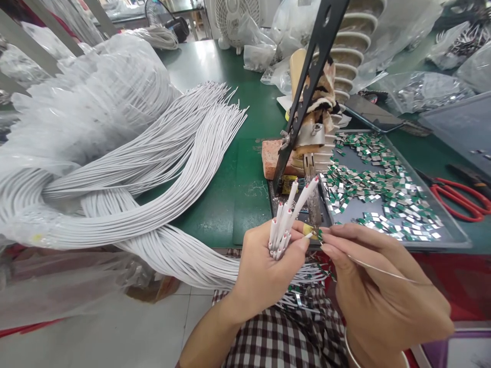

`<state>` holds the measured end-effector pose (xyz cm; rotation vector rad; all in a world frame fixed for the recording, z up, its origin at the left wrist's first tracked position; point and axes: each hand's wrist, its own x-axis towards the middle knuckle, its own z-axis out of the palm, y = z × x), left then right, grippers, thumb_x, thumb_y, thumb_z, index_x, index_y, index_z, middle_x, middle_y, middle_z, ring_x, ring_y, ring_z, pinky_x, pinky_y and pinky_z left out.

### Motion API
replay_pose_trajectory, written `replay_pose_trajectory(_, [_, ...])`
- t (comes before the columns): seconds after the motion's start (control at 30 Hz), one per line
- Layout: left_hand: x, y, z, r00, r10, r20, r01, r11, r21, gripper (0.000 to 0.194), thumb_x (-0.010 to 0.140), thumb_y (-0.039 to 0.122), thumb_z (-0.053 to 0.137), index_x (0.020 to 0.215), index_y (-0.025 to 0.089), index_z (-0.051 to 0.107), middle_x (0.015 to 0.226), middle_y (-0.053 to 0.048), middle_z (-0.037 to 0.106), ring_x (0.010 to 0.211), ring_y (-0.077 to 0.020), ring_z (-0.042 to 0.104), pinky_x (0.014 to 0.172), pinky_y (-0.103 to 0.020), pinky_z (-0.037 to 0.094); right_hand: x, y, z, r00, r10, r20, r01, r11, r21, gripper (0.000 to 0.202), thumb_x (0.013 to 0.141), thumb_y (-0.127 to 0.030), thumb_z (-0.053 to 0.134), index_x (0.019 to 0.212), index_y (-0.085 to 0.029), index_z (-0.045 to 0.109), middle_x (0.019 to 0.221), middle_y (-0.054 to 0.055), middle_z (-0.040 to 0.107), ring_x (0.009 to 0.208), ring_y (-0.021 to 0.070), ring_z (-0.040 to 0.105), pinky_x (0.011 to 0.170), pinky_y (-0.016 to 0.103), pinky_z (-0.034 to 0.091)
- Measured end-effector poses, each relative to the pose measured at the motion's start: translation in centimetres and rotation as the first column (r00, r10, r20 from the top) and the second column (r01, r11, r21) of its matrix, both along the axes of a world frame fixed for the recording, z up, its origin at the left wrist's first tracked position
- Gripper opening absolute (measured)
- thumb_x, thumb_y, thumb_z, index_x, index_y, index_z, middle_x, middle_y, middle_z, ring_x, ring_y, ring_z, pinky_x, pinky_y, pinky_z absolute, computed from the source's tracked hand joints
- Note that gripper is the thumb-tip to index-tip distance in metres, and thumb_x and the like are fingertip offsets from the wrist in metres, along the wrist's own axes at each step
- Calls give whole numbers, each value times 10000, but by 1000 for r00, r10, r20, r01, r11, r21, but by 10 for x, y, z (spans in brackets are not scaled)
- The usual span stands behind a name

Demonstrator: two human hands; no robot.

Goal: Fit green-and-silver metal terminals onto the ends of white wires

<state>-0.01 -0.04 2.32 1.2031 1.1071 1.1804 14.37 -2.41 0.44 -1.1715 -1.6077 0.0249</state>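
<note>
My left hand (264,273) is closed around a small bunch of white cables (284,225) whose cut ends point up. One cable end sticks out past the thumb, toward the tip of a soldering iron (315,204) mounted pointing down. My right hand (378,286) pinches a small green circuit board (320,235) at that tip. A thin solder wire (383,268) runs through the right fingers and trails back over the hand. Whether cable and board touch is too small to tell. Yellow tape or a finger cover (308,230) shows by the left fingertips.
Thick bundles of white cables (184,204) lie at left, some hanging over my lap. At right, a tray (458,244) holds many small boards. Red-handled scissors (456,199) lie beyond it. A brick (270,156), a black bracket (307,87) and a ribbed hose (353,41) stand ahead.
</note>
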Motion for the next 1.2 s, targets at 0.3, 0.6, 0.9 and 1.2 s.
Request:
replay_pose_trajectory(0.3, [-2, -4, -9, 999, -25, -25, 25, 1000, -5, 167, 826, 87, 623, 690, 185, 627, 854, -22, 759, 733, -145, 669, 686, -226, 525, 8, -4, -1, 981, 84, -177, -114, 980, -166, 179, 934, -81, 584, 871, -211, 690, 816, 0, 673, 765, 138, 664, 673, 288, 527])
replay_pose_trajectory(0.6, [-8, 0, -14, 962, -204, -181, 209, 978, 11, 130, 900, 163, 643, 775, 177, 674, 850, -26, 686, 824, -175, 626, 779, -272, 483, 5, 0, -1, 1000, -6, -7, 4, 970, -243, 144, 909, -103, 646, 830, -222, 666, 708, -44, 679, 596, 87, 611, 598, 213, 495])
replay_pose_trajectory(0.9, [-6, 8, -11, 966, -208, 153, 226, 968, -109, 194, 810, 132, 676, 636, 170, 599, 758, -21, 658, 738, -159, 616, 696, -266, 488, 4, -7, -13, 996, -91, -1, 90, 986, -139, 198, 949, -135, 622, 1060, -249, 741, 951, 9, 797, 772, 148, 762, 698, 253, 616])
replay_pose_trajectory(1.2, [-4, 15, -5, 964, -161, 213, 183, 979, -89, 189, 795, 115, 680, 630, 169, 606, 732, -13, 633, 694, -140, 591, 648, -254, 475, -2, 3, -6, 998, -45, -47, 48, 997, 61, 411, 803, 24, 743, 1083, -276, 764, 980, -15, 786, 860, 164, 746, 776, 322, 628])
